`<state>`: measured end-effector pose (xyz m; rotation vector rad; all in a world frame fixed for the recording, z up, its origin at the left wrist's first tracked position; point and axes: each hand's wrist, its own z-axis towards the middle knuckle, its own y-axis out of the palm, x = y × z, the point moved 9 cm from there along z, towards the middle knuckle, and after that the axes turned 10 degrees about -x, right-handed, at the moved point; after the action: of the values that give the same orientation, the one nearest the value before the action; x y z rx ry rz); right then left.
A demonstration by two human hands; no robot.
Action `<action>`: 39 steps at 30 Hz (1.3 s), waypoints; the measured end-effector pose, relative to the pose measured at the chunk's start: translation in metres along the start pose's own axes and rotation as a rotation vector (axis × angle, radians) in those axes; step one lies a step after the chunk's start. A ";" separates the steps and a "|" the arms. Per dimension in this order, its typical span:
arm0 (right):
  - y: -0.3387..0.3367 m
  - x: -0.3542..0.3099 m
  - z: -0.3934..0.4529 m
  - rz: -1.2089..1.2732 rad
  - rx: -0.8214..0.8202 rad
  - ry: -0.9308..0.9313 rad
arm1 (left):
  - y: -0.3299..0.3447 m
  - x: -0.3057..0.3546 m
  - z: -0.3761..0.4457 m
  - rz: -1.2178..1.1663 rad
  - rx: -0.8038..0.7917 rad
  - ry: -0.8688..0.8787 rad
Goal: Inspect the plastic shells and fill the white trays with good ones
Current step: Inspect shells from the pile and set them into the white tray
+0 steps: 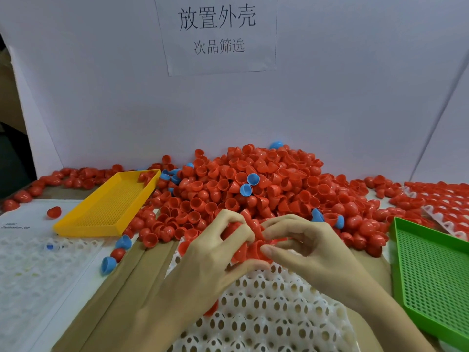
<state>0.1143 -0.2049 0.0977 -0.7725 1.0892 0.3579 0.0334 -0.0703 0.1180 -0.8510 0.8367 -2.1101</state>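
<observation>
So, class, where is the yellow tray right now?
In the head view, the yellow tray lies left of the red shell pile, beyond the left-hand white tray.

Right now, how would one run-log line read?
left hand: holds red shells | right hand: pinches same cluster | white tray: below, mostly unfilled | heap: behind

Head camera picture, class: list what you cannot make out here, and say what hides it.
- Red shells gripped by left hand and right hand: fingers cover them, so count and flaws are unreadable.
- White tray: forearms and the bottom edge hide much of it.
- Green tray: cut off by the right edge.
- Small print at left: too blurred.
</observation>
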 end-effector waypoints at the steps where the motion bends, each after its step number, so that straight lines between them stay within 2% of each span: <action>1: -0.001 0.000 0.000 0.008 0.015 -0.005 | 0.001 0.001 0.000 0.004 -0.006 0.019; 4: -0.025 0.001 -0.001 -0.130 0.133 -0.001 | 0.000 -0.005 -0.001 -0.053 -0.038 -0.023; 8: -0.073 0.013 -0.011 -0.521 0.276 0.092 | -0.011 -0.029 -0.003 -0.171 0.032 -0.175; 13: -0.066 0.049 -0.009 -0.741 0.091 0.305 | -0.013 -0.054 -0.009 -0.466 0.057 -0.349; 15: -0.057 0.058 -0.006 -0.796 0.027 0.339 | -0.010 -0.058 -0.009 -0.573 0.031 -0.391; 18: -0.053 0.066 -0.005 -0.815 0.015 0.362 | -0.007 -0.059 -0.008 -0.703 -0.004 -0.411; 28: -0.056 0.063 -0.005 -0.688 0.004 0.324 | 0.013 -0.052 -0.010 -1.137 -0.152 -0.433; 31: -0.065 0.041 -0.007 -0.652 0.143 0.213 | 0.017 -0.052 -0.012 -1.182 -0.179 -0.454; 33: -0.061 0.022 -0.007 -0.535 0.237 0.089 | 0.019 -0.052 -0.013 -1.165 -0.197 -0.465; 36: -0.025 -0.004 -0.002 -0.194 0.170 -0.100 | 0.025 -0.052 -0.014 -1.156 -0.198 -0.491; 39: 0.015 -0.012 0.000 -0.134 0.131 -0.187 | 0.030 -0.055 -0.018 -1.134 -0.180 -0.548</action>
<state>0.0999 -0.1936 0.1027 -0.6768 0.8719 0.2374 0.0604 -0.0379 0.0681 -2.2528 0.2155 -2.4433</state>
